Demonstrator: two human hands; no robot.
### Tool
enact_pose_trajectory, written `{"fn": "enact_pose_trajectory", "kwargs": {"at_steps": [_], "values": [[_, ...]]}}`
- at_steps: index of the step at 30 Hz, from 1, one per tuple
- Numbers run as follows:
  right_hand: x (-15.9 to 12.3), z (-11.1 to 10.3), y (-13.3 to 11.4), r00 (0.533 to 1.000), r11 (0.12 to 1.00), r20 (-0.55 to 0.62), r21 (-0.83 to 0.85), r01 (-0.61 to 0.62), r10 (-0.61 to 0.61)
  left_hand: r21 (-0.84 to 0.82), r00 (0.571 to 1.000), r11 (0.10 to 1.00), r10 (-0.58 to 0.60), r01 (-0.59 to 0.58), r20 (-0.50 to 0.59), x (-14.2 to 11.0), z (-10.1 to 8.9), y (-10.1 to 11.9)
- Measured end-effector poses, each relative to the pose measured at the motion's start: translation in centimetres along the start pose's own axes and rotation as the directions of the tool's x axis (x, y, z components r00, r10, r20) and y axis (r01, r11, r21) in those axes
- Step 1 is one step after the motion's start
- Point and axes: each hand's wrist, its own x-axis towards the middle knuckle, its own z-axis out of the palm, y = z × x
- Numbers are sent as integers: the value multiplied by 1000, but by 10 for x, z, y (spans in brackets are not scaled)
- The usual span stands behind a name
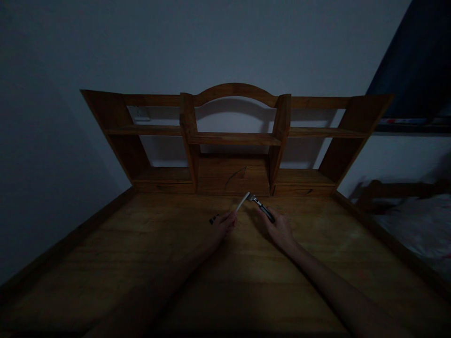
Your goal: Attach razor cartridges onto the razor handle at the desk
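Observation:
My right hand grips the dark handle of a razor, whose metal head points up and to the left. My left hand pinches a thin pale strip, and the strip's far end meets the razor's head. Both hands hover just above the wooden desk, near its back. A small dark object lies on the desk just left of my left hand. The room is dim.
A wooden hutch with open shelves and an arched top stands at the back of the desk against a pale wall. A bed with pale bedding is to the right. A dark panel fills the upper right corner.

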Motion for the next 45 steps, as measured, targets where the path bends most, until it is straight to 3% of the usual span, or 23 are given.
{"fn": "enact_pose_trajectory", "kwargs": {"at_steps": [7,14,20,31,38,45], "values": [[1,2,2,1000,1000,-15,15,7,-7,-42,999,999,9,-7,47,2,-1,-4],[0,1,1,1000,1000,-11,8,3,-3,-33,1000,999,14,-14,1,5,-4,-6],[0,1,0,1000,1000,-18,20,3,-3,-7,999,1000,-5,6,42,5,-2,-6],[0,1,0,1000,1000,-21,14,4,-4,-24,1000,1000,-12,12,15,3,-3,-4],[0,0,-1,1000,999,-15,37,0,1,-61,994,998,-18,25,111,4,-2,-7],[0,0,-3,1000,998,-17,69,-4,5,-84,999,995,-45,47,29,6,-4,-6]]}}
